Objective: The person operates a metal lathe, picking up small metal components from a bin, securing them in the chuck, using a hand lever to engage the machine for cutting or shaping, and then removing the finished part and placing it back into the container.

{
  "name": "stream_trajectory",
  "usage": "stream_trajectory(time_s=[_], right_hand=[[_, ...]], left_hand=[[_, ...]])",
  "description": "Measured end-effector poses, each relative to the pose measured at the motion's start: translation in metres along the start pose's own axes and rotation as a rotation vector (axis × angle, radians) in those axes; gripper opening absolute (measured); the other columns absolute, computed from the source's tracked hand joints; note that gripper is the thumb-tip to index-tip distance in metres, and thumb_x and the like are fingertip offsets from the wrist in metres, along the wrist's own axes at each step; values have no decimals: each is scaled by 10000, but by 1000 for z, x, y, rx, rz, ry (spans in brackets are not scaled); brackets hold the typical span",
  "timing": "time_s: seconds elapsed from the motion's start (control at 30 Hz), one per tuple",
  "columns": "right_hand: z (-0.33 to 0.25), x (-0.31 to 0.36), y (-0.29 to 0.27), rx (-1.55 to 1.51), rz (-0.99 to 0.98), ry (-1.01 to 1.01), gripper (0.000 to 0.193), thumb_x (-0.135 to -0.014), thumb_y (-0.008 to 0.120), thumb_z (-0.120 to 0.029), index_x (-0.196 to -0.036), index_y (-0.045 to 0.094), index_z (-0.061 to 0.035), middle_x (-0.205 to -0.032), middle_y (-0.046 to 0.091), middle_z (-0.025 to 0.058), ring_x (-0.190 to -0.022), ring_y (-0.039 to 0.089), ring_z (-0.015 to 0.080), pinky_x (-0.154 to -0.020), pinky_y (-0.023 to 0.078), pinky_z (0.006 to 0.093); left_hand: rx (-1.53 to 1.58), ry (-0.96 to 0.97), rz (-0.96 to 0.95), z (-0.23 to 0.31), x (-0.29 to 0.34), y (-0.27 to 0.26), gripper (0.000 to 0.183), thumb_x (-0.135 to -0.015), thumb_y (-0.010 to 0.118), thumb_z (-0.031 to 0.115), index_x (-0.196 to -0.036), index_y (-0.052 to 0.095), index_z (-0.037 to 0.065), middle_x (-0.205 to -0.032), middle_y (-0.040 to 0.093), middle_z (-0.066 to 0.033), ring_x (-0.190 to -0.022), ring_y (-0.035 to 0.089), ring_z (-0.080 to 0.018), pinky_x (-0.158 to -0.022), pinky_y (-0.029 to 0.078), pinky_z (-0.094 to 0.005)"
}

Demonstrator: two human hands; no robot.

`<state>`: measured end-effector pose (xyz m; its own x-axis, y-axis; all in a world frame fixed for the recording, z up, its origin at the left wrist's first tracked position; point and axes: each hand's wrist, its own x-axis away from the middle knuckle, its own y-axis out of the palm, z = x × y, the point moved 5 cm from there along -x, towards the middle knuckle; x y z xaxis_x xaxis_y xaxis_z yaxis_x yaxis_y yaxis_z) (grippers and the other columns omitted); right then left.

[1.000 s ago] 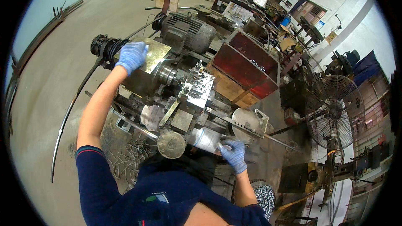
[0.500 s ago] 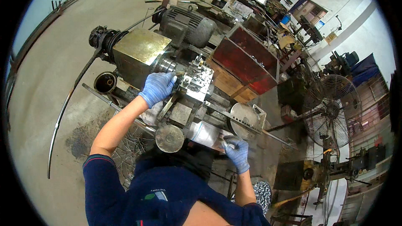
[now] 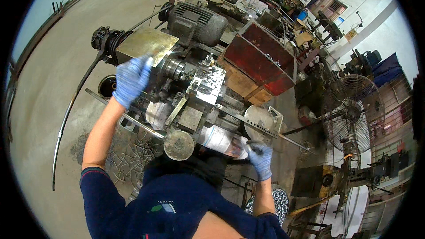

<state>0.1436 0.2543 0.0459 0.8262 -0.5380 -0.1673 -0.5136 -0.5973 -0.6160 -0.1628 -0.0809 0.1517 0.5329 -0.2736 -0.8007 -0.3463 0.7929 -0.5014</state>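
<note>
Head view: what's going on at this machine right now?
A person in blue gloves leans over a small metalworking lathe. The left hand rests on the headstock side, beside the brass-coloured cover plate. The right hand grips a dark handle near the machine's right end, next to a round metal plate. Metal swarf litters the floor below.

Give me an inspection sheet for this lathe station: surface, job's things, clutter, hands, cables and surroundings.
Surface: grimy small lathe on a bare concrete floor.
Job's things: brass-coloured cover plate; round handwheel; thin metal lever.
Clutter: metal swarf on the floor under the lathe; red metal bin behind it.
Hands: left hand, in a blue glove, at the cover plate's front edge; right hand, also gloved, closed on the lever.
Cables: black hose curving down to the floor.
Surroundings: grey electric motor, pedestal fan, crowded workbenches behind.
</note>
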Motion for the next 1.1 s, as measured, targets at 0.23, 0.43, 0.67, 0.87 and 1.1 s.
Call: stream_trajectory(time_s=[0.23,0.43,0.67,0.87,1.1], right_hand=[[65,-19,-76,60,192,114,169,-748,731,-135,-760,674,24,-683,644,18,-621,546,66,-577,451,234],[222,-53,-179,658,270,202,536,-695,743,-327,-1077,590,16,-1074,604,150,-960,580,231,-852,450,325],[277,-57,-190,1024,-55,690,734,-652,689,-451,-1286,469,-154,-1381,396,91,-1297,332,282,-1047,274,444],[255,-27,-172,1118,20,692,692,-655,663,-485,-1225,518,-121,-1302,481,106,-1276,359,289,-1054,250,455],[243,49,-165,991,52,770,624,-660,672,-506,-1132,573,-109,-1140,579,127,-1109,507,301,-1011,301,447]], left_hand=[[-248,-225,-451,-73,1,21,328,-877,529,338,-1118,613,132,-810,632,-176,-712,626,-313,-662,474,-411],[232,-478,40,-98,39,-40,363,-885,547,299,-1132,590,35,-745,659,-70,-689,615,-154,-612,458,-310],[-152,-1109,-344,-256,308,-40,396,-850,554,391,-945,649,18,-715,631,-125,-684,614,-242,-628,476,-363],[-446,-920,-872,-229,322,53,434,-793,550,445,-961,656,59,-975,630,-182,-950,592,-350,-814,472,-432],[-650,-372,-1302,-223,299,98,294,-797,512,303,-966,674,126,-999,645,-136,-956,612,-293,-773,485,-388]])
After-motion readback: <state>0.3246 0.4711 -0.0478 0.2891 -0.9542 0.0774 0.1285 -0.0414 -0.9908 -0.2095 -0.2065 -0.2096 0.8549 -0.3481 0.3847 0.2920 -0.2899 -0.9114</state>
